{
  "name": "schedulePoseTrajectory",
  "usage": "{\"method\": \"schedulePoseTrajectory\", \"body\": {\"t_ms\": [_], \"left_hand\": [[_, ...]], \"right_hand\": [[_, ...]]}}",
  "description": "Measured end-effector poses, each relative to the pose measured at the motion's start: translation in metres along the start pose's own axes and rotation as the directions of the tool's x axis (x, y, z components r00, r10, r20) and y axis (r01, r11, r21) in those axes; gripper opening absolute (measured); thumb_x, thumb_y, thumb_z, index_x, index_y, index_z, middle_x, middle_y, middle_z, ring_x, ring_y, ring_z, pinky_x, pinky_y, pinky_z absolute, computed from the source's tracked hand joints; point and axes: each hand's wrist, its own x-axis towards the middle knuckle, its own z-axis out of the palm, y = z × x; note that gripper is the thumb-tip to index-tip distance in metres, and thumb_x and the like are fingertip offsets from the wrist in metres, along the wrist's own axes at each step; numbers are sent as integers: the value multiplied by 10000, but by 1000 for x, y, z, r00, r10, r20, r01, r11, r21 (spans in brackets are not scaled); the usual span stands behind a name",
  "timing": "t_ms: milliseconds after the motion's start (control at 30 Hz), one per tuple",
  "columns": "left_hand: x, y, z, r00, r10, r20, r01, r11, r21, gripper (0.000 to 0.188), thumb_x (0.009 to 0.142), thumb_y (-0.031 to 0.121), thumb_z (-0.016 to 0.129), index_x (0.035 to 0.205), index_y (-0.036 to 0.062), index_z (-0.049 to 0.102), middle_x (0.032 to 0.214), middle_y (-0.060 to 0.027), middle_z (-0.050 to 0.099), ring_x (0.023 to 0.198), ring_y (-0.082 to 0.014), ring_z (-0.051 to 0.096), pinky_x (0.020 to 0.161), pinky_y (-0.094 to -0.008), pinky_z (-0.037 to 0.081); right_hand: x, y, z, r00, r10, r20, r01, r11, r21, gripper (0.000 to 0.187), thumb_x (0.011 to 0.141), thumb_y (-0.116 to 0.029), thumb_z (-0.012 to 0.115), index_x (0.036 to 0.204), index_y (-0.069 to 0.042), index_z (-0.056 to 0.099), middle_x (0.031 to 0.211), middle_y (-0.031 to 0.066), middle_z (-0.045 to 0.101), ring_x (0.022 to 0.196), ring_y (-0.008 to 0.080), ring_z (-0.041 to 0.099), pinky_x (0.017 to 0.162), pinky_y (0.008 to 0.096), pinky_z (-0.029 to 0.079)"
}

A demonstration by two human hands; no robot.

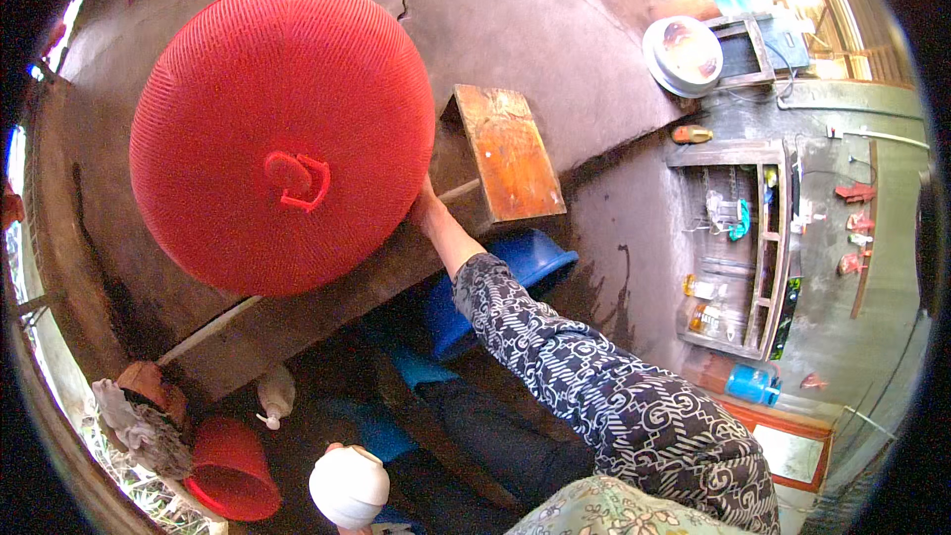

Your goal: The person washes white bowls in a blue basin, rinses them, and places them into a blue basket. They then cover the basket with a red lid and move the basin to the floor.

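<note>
I see the right hand [426, 208] at the near right edge of the big red cover [267, 89]. Its fingers are hidden behind it, so I can't tell how tight they grip, or if they grip at all. The cover is just ahead of that hand and to its left, with a little loop [322, 188] on top. The left hand [335, 447] has its fingers round a white bowl [349, 487], well apart from the cover.

The cover is very wide. If the right hand has only a bit of the edge, the cover could tip away to the left. The stool [515, 154] is just right of the right hand, so a quick swing could bump it. The blue tub [525, 258] is near, beside the sleeve [614, 376], and a low elbow could knock it.

The bowl looks smooth. If the person minds only the cover, the bowl could slip from the left hand and maybe break, or hit the red bucket [223, 466] to that hand's left
</note>
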Motion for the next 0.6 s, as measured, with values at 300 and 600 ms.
{"method": "schedulePoseTrajectory", "body": {"t_ms": [300,600], "left_hand": [[0,-9,-8,992,63,113,-61,998,-29,277,958,248,438,1176,86,491,1002,-100,595,871,-238,599,754,-386,533],[2,-9,-4,959,244,142,-271,656,705,279,949,221,463,1145,26,500,935,-86,612,819,-200,621,730,-348,545]], "right_hand": [[-39,-8,44,993,-11,-115,4,998,-62,676,870,-664,406,1271,-130,513,1239,59,574,1104,265,530,842,499,443],[-70,1,90,836,-507,-212,196,635,-747,517,915,-529,515,680,-70,485,640,-6,450,638,112,385,589,287,361]]}}
